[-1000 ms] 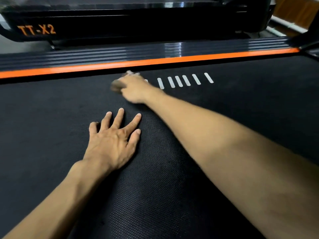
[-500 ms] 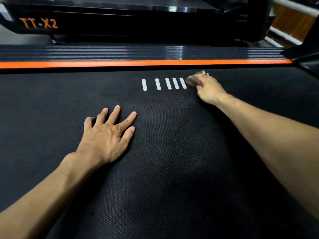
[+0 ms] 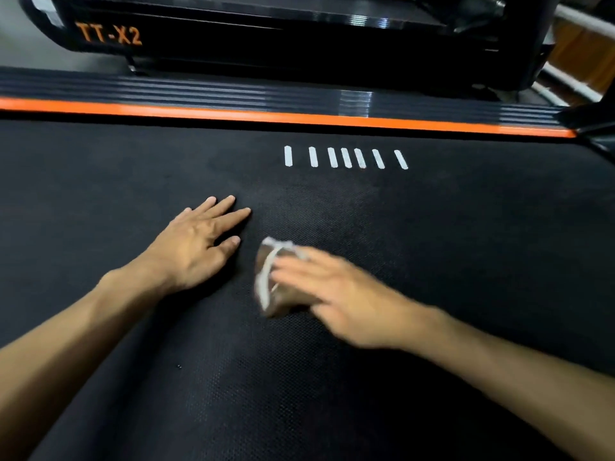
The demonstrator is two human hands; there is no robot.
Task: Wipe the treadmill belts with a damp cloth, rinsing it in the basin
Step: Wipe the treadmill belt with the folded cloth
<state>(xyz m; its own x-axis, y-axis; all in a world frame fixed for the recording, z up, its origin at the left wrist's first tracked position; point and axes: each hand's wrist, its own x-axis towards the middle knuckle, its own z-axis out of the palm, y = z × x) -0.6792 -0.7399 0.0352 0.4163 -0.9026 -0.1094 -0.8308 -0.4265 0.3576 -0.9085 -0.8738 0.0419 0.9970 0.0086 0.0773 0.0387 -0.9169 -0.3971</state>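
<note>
A big black treadmill belt [image 3: 432,294] fills most of the view. An orange stripe [image 3: 299,118] runs along its far edge, with a dark ribbed rail [image 3: 199,91] behind it. Another black treadmill [image 3: 266,38] stands farther back. The left hand [image 3: 196,241] lies flat on the belt with straight fingers, holding nothing. The right hand [image 3: 339,301] looks blurry and presses a small crumpled cloth [image 3: 273,277] onto the belt, just beside the left hand. Seven little white marks [image 3: 346,158] sit near the stripe.

Grey floor [image 3: 20,38], white rails [image 3: 579,19], perhaps wooden wall [image 3: 585,51], dim light
</note>
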